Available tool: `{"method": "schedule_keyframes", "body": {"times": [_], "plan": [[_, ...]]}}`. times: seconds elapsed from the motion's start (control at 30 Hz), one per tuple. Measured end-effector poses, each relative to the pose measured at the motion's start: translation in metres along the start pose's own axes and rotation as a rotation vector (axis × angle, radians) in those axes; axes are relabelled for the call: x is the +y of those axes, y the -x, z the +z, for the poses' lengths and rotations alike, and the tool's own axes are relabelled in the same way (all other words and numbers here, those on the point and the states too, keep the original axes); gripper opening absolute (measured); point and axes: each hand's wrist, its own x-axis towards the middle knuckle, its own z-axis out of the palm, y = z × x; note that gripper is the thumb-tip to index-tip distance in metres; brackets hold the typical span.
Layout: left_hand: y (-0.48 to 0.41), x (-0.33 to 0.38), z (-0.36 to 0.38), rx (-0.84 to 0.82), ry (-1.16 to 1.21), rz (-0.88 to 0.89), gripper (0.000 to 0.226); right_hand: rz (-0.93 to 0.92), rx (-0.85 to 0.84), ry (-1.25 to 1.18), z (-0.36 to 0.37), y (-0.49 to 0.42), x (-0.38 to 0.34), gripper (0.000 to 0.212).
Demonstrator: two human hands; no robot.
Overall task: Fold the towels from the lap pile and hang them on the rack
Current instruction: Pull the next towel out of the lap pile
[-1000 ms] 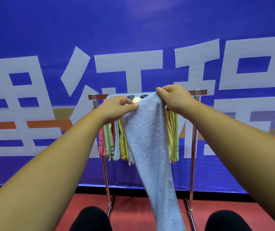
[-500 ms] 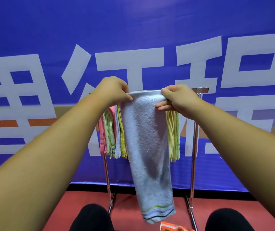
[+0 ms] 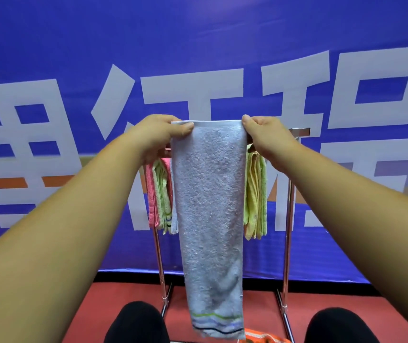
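Nearest, at 6 o'clock, 2 dark knees are seen. Beside them, towards 5 o'clock, a corner of an orange towel is shown on the lap, so the pile is judged not yet finished.

In front of it the light blue towel is hung as 1 long strip, with its striped hem low and its top edge near the centre. 1 second ago this top was gathered in a bunch between the hands. Now it is drawn flat and straight, and the cloth is lifted enough that the hem can be seen. The left corner is pinched by the left hand between thumb and curled fingers, and the right corner by the right hand in the same way. The folding is therefore judged done, and only the laying over the bar remains.

Behind, the bar of the rack is mostly hidden. Pink and green towels at 9 o'clock of the strip and yellow-green towels at 3 o'clock are already hung. The gap between them is covered, so its width cannot be told, and the neighbours could be dragged.

Farthest, a blue banner is stretched.
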Motion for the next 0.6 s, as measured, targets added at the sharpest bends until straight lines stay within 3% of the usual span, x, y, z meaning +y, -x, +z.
{"method": "schedule_keyframes", "body": {"times": [0.17, 0.33, 0.4, 0.53, 0.6], "plan": [[-0.008, -0.011, 0.01, 0.121, 0.412, -0.135, 0.019, 0.087, 0.005, -0.262, 0.003, -0.006, 0.002, 0.044], [-0.017, -0.026, 0.025, 0.197, 0.349, -0.251, 0.029, 0.193, -0.011, -0.178, 0.007, -0.003, 0.007, 0.039], [-0.018, -0.026, 0.031, 0.201, 0.354, -0.241, 0.026, 0.216, 0.012, -0.201, 0.007, -0.002, 0.008, 0.034], [-0.015, -0.022, 0.044, 0.285, 0.362, -0.178, 0.025, 0.262, 0.059, -0.23, 0.009, -0.004, 0.011, 0.043], [-0.012, -0.02, 0.05, 0.294, 0.377, -0.151, 0.025, 0.249, 0.059, -0.23, 0.011, -0.005, 0.013, 0.035]]}}
